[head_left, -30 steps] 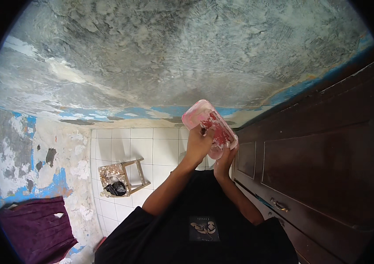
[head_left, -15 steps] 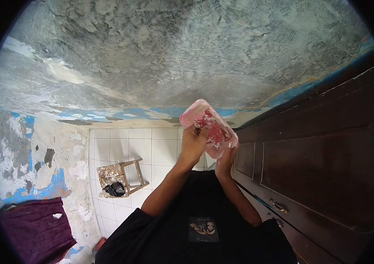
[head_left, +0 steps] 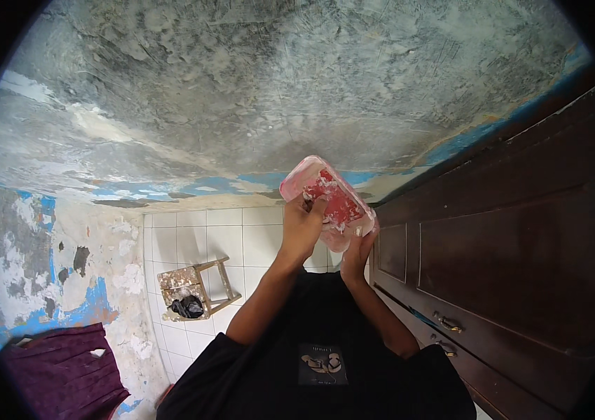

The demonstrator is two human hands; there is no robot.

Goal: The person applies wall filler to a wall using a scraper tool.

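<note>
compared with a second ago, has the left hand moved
Yes, slightly: the left hand has shifted left, toward the wooden stool.

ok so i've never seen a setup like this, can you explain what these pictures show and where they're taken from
There's no machine here: these are a person's own bare hands. Every picture comes from a wide fisheye camera worn on the head, looking down, so straight edges bend near the rim. The left hand grips a red flat tool smeared with something pale, over a pink tray that the right hand holds. Below, on the tiled floor, is a wooden stool with a crumpled black bag on it.
</note>
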